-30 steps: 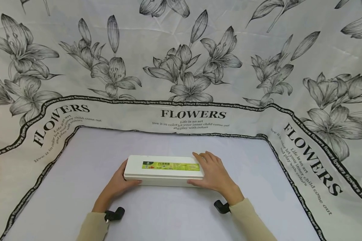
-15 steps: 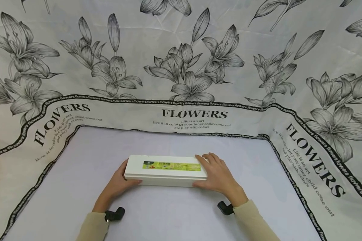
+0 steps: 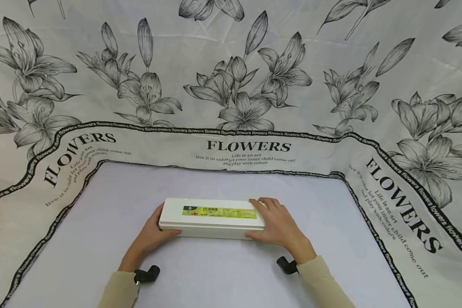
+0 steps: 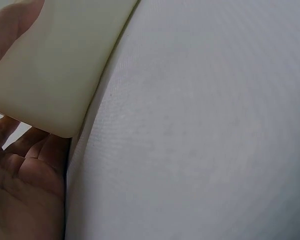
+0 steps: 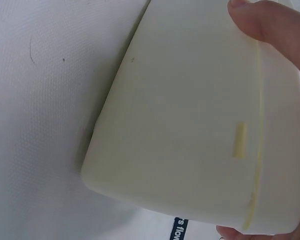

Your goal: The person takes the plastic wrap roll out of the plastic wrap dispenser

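Observation:
A long white plastic cling film box (image 3: 211,232) lies crosswise on the white cloth, with a green-yellow label (image 3: 219,212) along its lid. The left hand (image 3: 148,240) grips its left end, thumb on the front side and fingers round the end. At the other end, the right hand (image 3: 280,224) holds the box with its thumb low on the front and its fingers over the lid's back edge. The left wrist view has the box's corner between thumb (image 4: 12,30) and fingers. The right wrist view shows the thumb (image 5: 277,27) pressed to the box's side and a small yellow strip (image 5: 239,140).
White cloth (image 3: 215,273) covers the tabletop. A pale curtain (image 3: 246,68) with black flower drawings and lettering rises behind and on both sides, its dark trim (image 3: 231,171) framing the surface. Black wrist mounts (image 3: 147,273) sit below each hand, beside beige sleeves.
Over the first half second the right hand slid slightly to the right, uncovering a bit more of the lid. The box and the left hand have stayed put.

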### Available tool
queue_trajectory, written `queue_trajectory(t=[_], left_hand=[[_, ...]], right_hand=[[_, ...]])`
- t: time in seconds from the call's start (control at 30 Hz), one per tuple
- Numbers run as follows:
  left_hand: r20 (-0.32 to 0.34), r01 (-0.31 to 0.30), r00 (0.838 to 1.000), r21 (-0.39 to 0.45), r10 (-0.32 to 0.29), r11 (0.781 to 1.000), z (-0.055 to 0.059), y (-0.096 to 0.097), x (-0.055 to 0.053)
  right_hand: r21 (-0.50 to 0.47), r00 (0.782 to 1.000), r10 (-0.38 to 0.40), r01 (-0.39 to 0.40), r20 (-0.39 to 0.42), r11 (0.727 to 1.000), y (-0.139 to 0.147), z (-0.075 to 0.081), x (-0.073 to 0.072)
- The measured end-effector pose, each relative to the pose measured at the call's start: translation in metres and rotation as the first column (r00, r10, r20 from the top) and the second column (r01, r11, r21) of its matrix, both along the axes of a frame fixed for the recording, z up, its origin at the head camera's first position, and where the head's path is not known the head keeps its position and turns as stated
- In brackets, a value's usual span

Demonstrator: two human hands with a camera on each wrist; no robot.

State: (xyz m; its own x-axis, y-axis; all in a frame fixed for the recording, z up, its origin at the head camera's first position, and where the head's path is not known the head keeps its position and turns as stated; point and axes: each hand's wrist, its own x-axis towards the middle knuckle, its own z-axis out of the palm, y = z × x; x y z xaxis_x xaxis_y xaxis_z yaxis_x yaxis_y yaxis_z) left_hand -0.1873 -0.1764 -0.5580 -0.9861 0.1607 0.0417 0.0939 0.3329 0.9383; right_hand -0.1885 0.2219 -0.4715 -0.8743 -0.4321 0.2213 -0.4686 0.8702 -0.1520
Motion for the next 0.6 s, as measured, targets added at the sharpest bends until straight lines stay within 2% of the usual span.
queue_trajectory(t=[0.6], left_hand=[[0.01, -0.01, 1.0, -0.018, 0.01, 1.0, 0.0004, 0.0006, 0.0001]], right_hand=[[0.003, 1.0, 0.004, -0.004, 0.007, 1.0, 0.0006, 0.0029, -0.0018]])
